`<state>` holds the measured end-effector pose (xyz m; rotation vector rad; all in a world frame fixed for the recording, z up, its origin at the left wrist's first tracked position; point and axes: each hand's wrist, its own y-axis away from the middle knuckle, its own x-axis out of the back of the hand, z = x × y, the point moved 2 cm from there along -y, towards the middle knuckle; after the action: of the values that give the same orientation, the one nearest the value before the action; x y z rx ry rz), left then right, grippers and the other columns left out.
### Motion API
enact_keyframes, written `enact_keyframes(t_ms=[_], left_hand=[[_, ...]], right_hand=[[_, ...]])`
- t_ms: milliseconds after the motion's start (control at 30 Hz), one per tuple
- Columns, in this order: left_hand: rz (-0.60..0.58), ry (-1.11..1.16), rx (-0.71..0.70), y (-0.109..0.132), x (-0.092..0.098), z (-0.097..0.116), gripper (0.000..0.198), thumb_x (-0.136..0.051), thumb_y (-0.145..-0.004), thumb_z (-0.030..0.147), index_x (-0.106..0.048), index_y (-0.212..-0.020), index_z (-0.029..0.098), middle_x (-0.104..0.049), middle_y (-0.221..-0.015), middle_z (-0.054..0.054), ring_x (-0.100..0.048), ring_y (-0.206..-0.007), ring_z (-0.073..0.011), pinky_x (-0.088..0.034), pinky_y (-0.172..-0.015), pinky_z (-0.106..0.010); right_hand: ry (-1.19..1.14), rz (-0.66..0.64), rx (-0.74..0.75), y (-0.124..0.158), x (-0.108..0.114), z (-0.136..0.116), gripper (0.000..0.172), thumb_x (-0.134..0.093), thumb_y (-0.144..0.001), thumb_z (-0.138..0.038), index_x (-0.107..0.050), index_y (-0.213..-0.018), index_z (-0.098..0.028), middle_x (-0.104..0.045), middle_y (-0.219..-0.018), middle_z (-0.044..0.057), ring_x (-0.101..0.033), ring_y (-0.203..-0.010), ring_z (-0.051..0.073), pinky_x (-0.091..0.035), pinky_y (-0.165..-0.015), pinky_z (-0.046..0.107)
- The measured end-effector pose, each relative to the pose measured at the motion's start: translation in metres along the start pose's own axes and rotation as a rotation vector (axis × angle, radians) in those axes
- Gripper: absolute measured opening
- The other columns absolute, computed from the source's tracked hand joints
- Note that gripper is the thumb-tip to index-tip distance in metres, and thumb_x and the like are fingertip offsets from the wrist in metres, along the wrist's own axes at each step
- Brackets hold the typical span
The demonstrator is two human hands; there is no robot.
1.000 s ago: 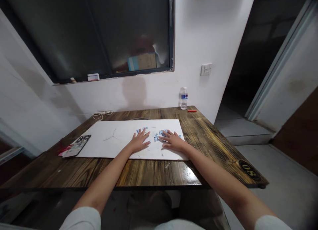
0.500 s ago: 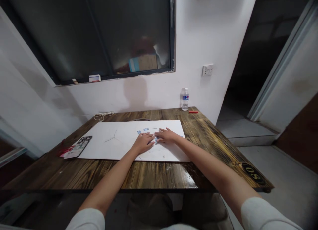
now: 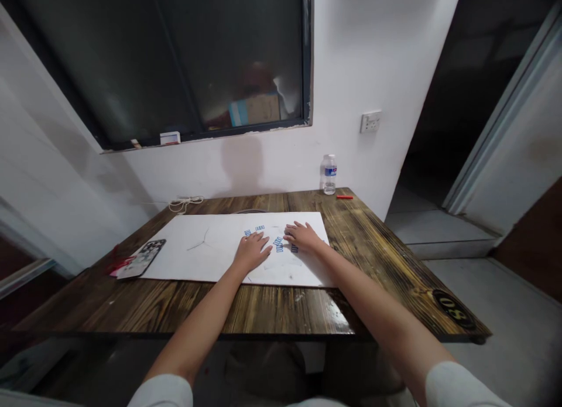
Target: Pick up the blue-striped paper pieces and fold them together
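A white board (image 3: 175,257) lies flat on the dark wooden table (image 3: 272,310). Several small pieces with blue and white markings (image 3: 278,243) are scattered on its right half; their exact kind is too small to make out. My left hand (image 3: 251,252) rests palm down over the board with fingers spread, beside some of these pieces. To its right, my right hand (image 3: 302,237) is also palm down, fingers apart, partly covering other pieces. Neither hand grips anything that I can see.
A patterned phone case or phone (image 3: 147,256) lies at the board's left end, with something red beside it. A white cable (image 3: 185,204) is at the back left. A water bottle (image 3: 329,174) and a red pen-like stick (image 3: 345,197) are at the back right.
My hands have moved apart, the right one shifting rightward. More of the blue-and-white pieces between them now show. The view has shifted slightly.
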<state>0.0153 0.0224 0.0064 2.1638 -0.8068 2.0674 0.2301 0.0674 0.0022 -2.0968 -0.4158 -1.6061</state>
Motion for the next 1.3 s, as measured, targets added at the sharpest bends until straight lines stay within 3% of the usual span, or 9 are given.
enact_keyframes(t_ms=[200,333,500,633,733,800,967,1133,1300], left_hand=[[0.000,0.039,0.068,0.000,0.002,-0.004,0.041,-0.041,-0.096,0.043,-0.064,-0.122,0.022,-0.060,-0.134,-0.009,-0.051,-0.127,-0.0247,-0.041,-0.101,-0.042],[-0.043,0.097,0.083,0.001,0.002,-0.010,0.038,-0.043,-0.095,0.041,-0.066,-0.120,0.023,-0.062,-0.132,-0.007,-0.054,-0.125,-0.0224,-0.043,-0.101,-0.038],[-0.034,0.155,0.023,0.003,0.005,-0.017,0.037,-0.043,-0.094,0.043,-0.071,-0.113,0.028,-0.066,-0.126,-0.002,-0.058,-0.121,-0.0213,-0.046,-0.098,-0.037],[-0.019,0.200,0.017,0.004,0.008,-0.018,0.039,-0.040,-0.095,0.046,-0.075,-0.100,0.028,-0.071,-0.117,0.000,-0.062,-0.112,-0.0201,-0.048,-0.094,-0.035],[0.047,0.225,0.023,0.005,0.008,-0.019,0.034,-0.044,-0.094,0.039,-0.074,-0.103,0.026,-0.072,-0.115,-0.001,-0.063,-0.110,-0.0193,-0.048,-0.096,-0.034],[0.097,0.235,0.053,0.004,0.008,-0.023,0.030,-0.048,-0.090,0.030,-0.074,-0.104,0.025,-0.072,-0.114,-0.002,-0.063,-0.109,-0.0194,-0.048,-0.096,-0.035],[0.052,0.224,0.096,0.004,0.007,-0.031,0.030,-0.049,-0.082,0.017,-0.077,-0.088,0.025,-0.074,-0.105,-0.001,-0.066,-0.102,-0.0208,-0.050,-0.093,-0.037],[-0.002,0.210,0.069,0.005,0.011,-0.031,0.029,-0.049,-0.082,0.019,-0.077,-0.086,0.025,-0.075,-0.104,0.000,-0.066,-0.102,-0.0206,-0.050,-0.091,-0.035],[0.021,0.240,0.044,0.006,0.012,-0.031,0.030,-0.048,-0.083,0.019,-0.076,-0.091,0.026,-0.075,-0.104,-0.001,-0.065,-0.101,-0.0206,-0.051,-0.090,-0.036]], right_hand=[[-0.148,0.005,0.068,0.007,0.013,0.019,0.040,-0.044,-0.097,-0.038,-0.061,-0.129,-0.022,-0.050,-0.145,0.009,-0.044,-0.135,0.026,-0.038,-0.108,0.041],[-0.202,-0.169,0.073,0.015,0.017,0.029,0.037,-0.051,-0.094,-0.038,-0.065,-0.125,-0.024,-0.051,-0.143,0.007,-0.050,-0.130,0.027,-0.039,-0.108,0.038],[-0.175,-0.344,0.064,0.025,0.013,0.025,0.063,-0.065,-0.082,-0.052,-0.048,-0.140,-0.038,-0.028,-0.157,0.005,-0.018,-0.145,0.039,-0.022,-0.110,0.066],[-0.206,-0.403,0.127,0.025,0.011,0.018,0.068,-0.065,-0.081,-0.055,-0.042,-0.143,-0.041,-0.022,-0.159,0.005,-0.009,-0.147,0.038,-0.013,-0.110,0.070],[-0.257,-0.356,0.152,0.022,0.014,0.021,0.068,-0.067,-0.082,-0.047,-0.040,-0.144,-0.039,-0.024,-0.159,0.006,-0.013,-0.147,0.035,-0.017,-0.112,0.065],[-0.282,-0.237,0.134,0.020,0.020,0.029,0.062,-0.067,-0.083,-0.035,-0.047,-0.142,-0.036,-0.030,-0.157,0.006,-0.025,-0.145,0.033,-0.025,-0.113,0.056],[-0.246,0.034,-0.025,0.018,0.030,0.062,0.037,-0.073,-0.075,-0.017,-0.073,-0.112,-0.022,-0.065,-0.124,0.010,-0.059,-0.114,0.026,-0.043,-0.098,0.033],[-0.218,0.000,-0.116,0.023,0.023,0.083,0.033,-0.084,-0.062,-0.025,-0.077,-0.094,-0.024,-0.070,-0.104,0.005,-0.062,-0.094,0.021,-0.047,-0.080,0.026],[-0.218,0.019,-0.141,0.024,0.015,0.086,0.028,-0.085,-0.062,-0.032,-0.078,-0.088,-0.026,-0.068,-0.103,0.005,-0.059,-0.098,0.022,-0.045,-0.083,0.027]])
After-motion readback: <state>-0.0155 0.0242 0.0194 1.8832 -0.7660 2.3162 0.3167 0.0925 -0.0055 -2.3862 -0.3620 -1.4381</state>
